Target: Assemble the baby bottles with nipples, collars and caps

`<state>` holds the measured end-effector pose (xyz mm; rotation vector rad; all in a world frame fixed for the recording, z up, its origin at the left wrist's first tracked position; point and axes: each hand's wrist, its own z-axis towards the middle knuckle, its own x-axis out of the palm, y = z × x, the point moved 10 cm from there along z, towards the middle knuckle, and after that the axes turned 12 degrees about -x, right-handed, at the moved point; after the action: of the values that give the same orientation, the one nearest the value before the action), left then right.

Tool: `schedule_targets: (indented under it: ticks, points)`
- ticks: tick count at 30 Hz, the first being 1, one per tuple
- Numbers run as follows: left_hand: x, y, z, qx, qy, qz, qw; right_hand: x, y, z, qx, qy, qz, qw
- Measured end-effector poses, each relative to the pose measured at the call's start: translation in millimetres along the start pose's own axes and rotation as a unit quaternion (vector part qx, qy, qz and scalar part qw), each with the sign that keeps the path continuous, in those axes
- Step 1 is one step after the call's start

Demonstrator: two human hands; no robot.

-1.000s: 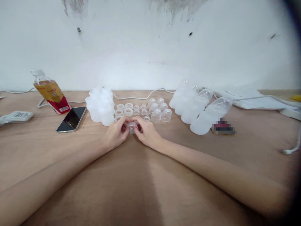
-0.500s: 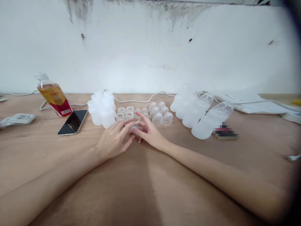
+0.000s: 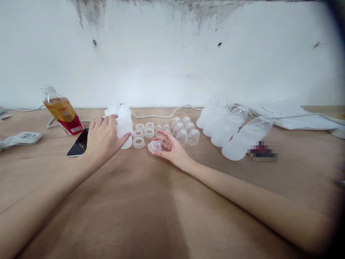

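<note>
My right hand (image 3: 174,149) holds a clear bottle nipple set in a collar ring (image 3: 155,145), pinched between thumb and fingers, just above the table. My left hand (image 3: 104,138) is open, thumb and fingers spread, at the group of frosted white baby bottles (image 3: 124,126); whether it touches one I cannot tell. Between the hands stand several loose collar rings (image 3: 138,142). Behind the right fingers sit clear nipples (image 3: 158,127), partly hidden. Several clear dome caps (image 3: 193,136) stand in rows just right of them.
At right, several bottles with domed caps (image 3: 234,146) form a slanting row, with a pixelated object (image 3: 261,151) beside them. A drink bottle (image 3: 64,113) and a phone (image 3: 77,145) lie at left. A white cable (image 3: 161,116) runs along the wall; white sheets (image 3: 296,117) lie back right.
My left hand has left the right hand and moved left to the white bottles, its fingers spreading. My right hand keeps the nipple and ring, now in plainer view.
</note>
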<state>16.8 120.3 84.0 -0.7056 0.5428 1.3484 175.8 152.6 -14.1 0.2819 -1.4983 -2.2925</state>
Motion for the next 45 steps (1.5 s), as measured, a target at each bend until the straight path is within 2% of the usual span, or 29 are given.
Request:
schedule_targets:
  ticks: [5, 9, 12, 14, 17, 19, 25, 29, 35, 39, 45]
  points:
    - [-16.2, -16, -1, -0.006, 0.032, -0.015, 0.999, -2, -2, 2, 0.004, -0.01, -0.012, 1.0]
    - [-12.5, -37, -14, -0.003, 0.09, -0.085, 0.992, -4, 2, -1, 0.01, -0.001, -0.043, 0.999]
    - [0.4, -46, -32, -0.003, 0.1, -0.171, 0.98, -13, 10, -7, -0.003, -0.008, -0.073, 0.997]
    - [16.5, -47, -45, -0.013, 0.126, -0.227, 0.966, -22, 13, -13, 0.003, -0.018, -0.097, 0.995]
    - [52.2, -46, -63, -0.039, 0.246, -0.284, 0.926, -32, 11, -20, 0.024, -0.032, -0.107, 0.993]
    - [64.9, -47, -70, -0.048, 0.298, -0.301, 0.905, -35, 9, -21, 0.032, -0.037, -0.104, 0.993]
    - [63.0, -46, -67, -0.057, 0.293, -0.308, 0.903, -36, 5, -20, 0.045, -0.044, -0.116, 0.991]
    - [60.6, -43, -64, -0.067, 0.294, -0.3, 0.905, -37, 10, -20, 0.037, -0.06, -0.084, 0.994]
    - [43.8, -39, -45, -0.003, 0.237, -0.25, 0.939, -38, 23, -16, -0.04, -0.063, -0.032, 0.997]
    - [40.2, -32, -42, 0.001, 0.209, -0.218, 0.953, -39, 26, -16, -0.059, -0.07, -0.017, 0.996]
    - [36.8, -37, -45, 0.016, 0.213, -0.244, 0.946, -20, 30, -17, -0.072, 0.018, -0.015, 0.997]
